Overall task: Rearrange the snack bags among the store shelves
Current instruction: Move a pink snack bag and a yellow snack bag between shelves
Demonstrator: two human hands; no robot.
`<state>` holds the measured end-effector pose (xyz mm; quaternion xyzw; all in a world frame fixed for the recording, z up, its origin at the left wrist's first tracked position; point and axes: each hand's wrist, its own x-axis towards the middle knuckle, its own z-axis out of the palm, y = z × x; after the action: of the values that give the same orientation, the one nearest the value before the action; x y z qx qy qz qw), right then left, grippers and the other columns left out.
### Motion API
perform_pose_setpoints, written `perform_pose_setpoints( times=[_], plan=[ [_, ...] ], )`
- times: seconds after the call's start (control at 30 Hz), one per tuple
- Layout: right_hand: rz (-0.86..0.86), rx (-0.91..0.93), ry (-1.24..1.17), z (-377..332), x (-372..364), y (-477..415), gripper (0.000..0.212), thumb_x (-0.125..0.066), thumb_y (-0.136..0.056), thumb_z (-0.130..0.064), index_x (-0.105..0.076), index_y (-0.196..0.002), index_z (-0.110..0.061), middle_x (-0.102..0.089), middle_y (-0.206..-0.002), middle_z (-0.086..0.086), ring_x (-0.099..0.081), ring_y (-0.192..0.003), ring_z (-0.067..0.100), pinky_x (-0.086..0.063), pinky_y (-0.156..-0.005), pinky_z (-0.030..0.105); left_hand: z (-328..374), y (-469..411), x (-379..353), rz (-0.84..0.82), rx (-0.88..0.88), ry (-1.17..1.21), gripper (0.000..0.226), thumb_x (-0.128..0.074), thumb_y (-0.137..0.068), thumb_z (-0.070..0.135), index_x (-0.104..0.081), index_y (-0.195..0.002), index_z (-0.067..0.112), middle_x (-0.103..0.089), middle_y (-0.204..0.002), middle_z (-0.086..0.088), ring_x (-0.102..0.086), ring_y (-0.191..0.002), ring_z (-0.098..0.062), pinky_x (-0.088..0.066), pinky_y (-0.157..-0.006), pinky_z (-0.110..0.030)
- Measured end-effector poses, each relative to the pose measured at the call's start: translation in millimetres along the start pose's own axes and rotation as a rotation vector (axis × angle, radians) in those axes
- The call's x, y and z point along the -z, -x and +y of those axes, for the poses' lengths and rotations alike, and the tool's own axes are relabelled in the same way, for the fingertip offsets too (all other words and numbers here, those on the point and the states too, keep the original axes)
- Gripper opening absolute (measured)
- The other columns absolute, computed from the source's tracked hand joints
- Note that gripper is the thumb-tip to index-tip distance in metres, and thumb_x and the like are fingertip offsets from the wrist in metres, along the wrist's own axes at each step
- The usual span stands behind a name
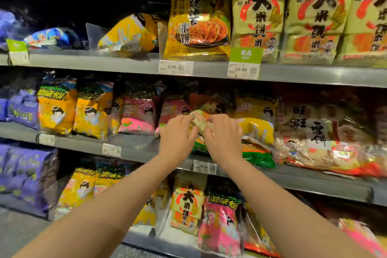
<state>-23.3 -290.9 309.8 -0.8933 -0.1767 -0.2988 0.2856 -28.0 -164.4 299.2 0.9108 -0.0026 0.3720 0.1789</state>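
Note:
Both of my hands reach to the middle shelf (134,148). My left hand (177,134) and my right hand (223,136) each pinch the top edge of one pale green-and-red snack bag (200,120) that stands at the shelf front. Its lower part is hidden behind my hands. Pink bags (139,115) stand to its left and a yellow bag (258,128) lies to its right on a green-and-orange bag (258,156).
The top shelf (94,60) holds a toppled yellow bag (129,33), an upright yellow rice-cracker bag (198,21) and tall green-gold bags (258,12). Orange bags (56,109) and purple bags (23,109) fill the middle shelf's left; clear cracker bags (318,138) its right. More bags stand below.

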Motion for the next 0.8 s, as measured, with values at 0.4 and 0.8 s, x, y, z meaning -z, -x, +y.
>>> perform_pose_setpoints(
  times=[0.4,0.8],
  plan=[
    [-0.337,-0.257,-0.064,97.0,-70.2,107.9,0.027,-0.039,-0.096,-0.031,-0.062,-0.102,-0.017,-0.067,-0.102,0.005,-0.061,-0.097,0.028,-0.044,-0.084,0.041,10.1,111.1,-117.0,-0.379,0.132,0.078,0.032,-0.039,-0.095,0.026,-0.053,-0.070,0.013,-0.065,-0.079,-0.012,-0.059,-0.080,-0.031,-0.035,-0.062,-0.036],
    [-0.789,-0.718,-0.076,207.9,-160.7,157.0,0.058,-0.039,-0.089,-0.060,-0.045,-0.130,-0.019,-0.064,-0.115,0.012,-0.062,-0.097,0.026,-0.047,-0.088,0.035,-53.6,170.7,-248.6,-0.700,0.487,0.094,0.038,-0.040,-0.096,0.040,-0.057,-0.113,0.011,-0.063,-0.095,-0.010,-0.060,-0.080,-0.028,-0.046,-0.065,-0.032]
  ],
)
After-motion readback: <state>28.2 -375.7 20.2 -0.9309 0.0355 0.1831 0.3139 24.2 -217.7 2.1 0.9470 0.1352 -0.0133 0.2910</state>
